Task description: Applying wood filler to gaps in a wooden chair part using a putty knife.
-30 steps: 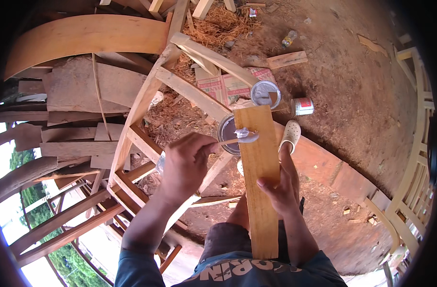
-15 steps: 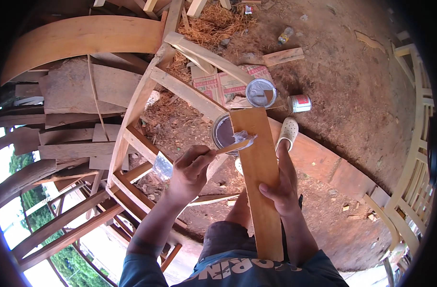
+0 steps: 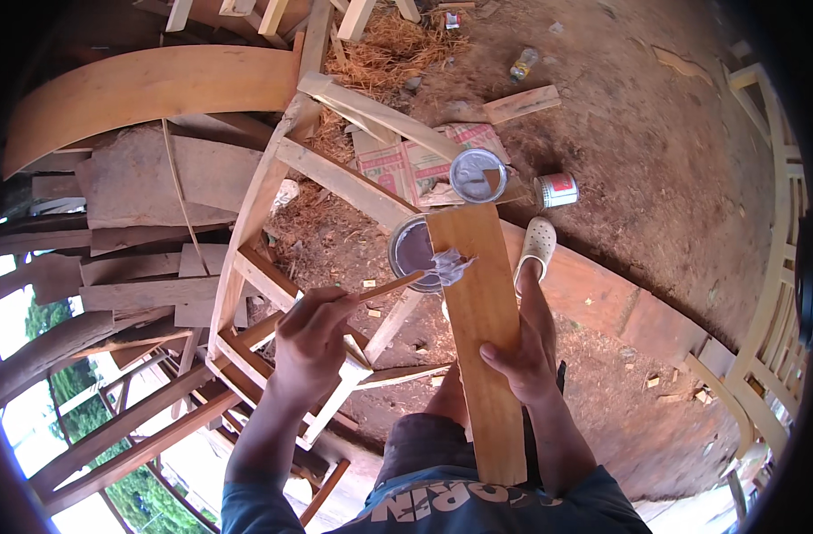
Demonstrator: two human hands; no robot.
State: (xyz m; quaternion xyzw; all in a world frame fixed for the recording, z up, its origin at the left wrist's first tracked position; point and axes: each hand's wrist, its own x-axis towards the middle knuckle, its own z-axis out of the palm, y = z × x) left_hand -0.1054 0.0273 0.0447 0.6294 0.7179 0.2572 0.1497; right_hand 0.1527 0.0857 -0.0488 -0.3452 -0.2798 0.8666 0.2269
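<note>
My left hand (image 3: 316, 336) is closed on a thin wooden stick (image 3: 390, 287) that points right, toward a plank. Its far tip meets a pale, sticky lump of paste (image 3: 448, 267) on the plank's left edge. My right hand (image 3: 520, 367) grips the right side of the plank (image 3: 479, 320), thumb across its face, while the near end rests against my lap. Partly behind the plank's far end stands an open can (image 3: 409, 246) of greyish-purple paste. Beyond it lies a round can lid (image 3: 478, 174) with grey smears.
A wooden frame (image 3: 255, 191) stands to the left, with stacked boards (image 3: 157, 178) behind it. A white can (image 3: 557, 190) lies past my shoe (image 3: 536, 242). Flattened cardboard (image 3: 398, 165) and a plastic bottle (image 3: 524, 64) lie on the dirt floor. Pale wooden frames (image 3: 767, 267) stand at the right.
My left hand has drawn back to the left and toward me, pulling the stick's tip from the plank's face to its left edge. My right hand keeps its hold on the plank.
</note>
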